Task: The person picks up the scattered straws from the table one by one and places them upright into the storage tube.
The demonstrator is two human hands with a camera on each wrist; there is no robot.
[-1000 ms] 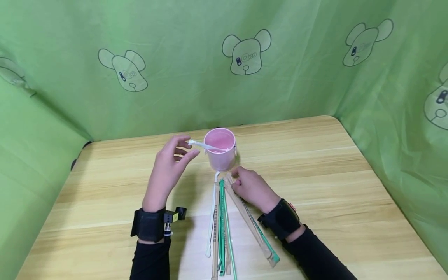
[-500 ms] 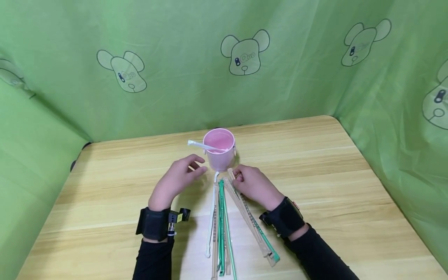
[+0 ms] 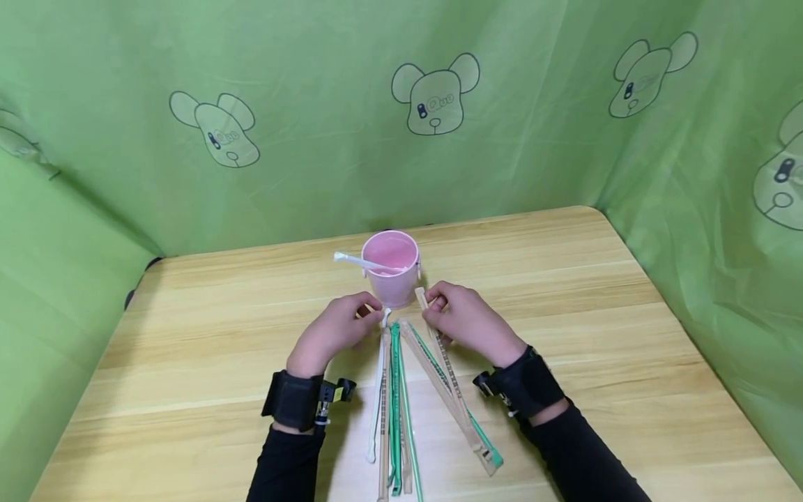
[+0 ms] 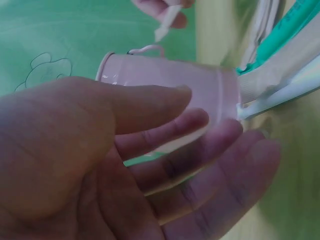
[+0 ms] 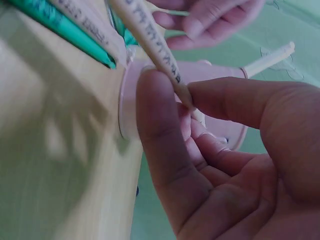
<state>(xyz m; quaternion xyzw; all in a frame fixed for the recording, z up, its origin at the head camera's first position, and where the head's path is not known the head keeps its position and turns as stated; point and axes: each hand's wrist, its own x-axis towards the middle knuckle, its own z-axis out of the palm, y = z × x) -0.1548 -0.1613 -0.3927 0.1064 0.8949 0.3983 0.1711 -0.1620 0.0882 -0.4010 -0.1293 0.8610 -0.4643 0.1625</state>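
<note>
Green cloth (image 3: 326,188) fills the whole upper part of the frame and both sides, cartoon bear faces printed across it. Below it stretches the counter (image 3: 213,335), pale wood grain running side to side. In from the bottom edge come two arms in black sleeves (image 3: 285,464), a black strap (image 3: 530,387) round each wrist.

And here are the hands, lower centre! The right hand (image 3: 473,321) has a pinch on, thumb and forefinger closed on the upper end of a printed brown straw (image 3: 448,366), its top leaning up towards the bucket. The left hand (image 3: 339,328) is looser, fingers gently bent, a gap between thumb and fingers, nothing held; its fingertips are right by the top of a white straw (image 3: 378,397), though contact is hard to call.

Just above centre-bottom stands the pink bucket (image 3: 392,287), upright, with a white-wrapped straw (image 3: 354,261) in it, slanting out over the rim to the left.

Down the lower middle, a loose row beside that white one: brown, then a green straw (image 3: 396,411), and a slim green straw (image 3: 410,425). Lower right, another brown straw (image 3: 435,376) lies slanted, partly under the pinched one.
</note>
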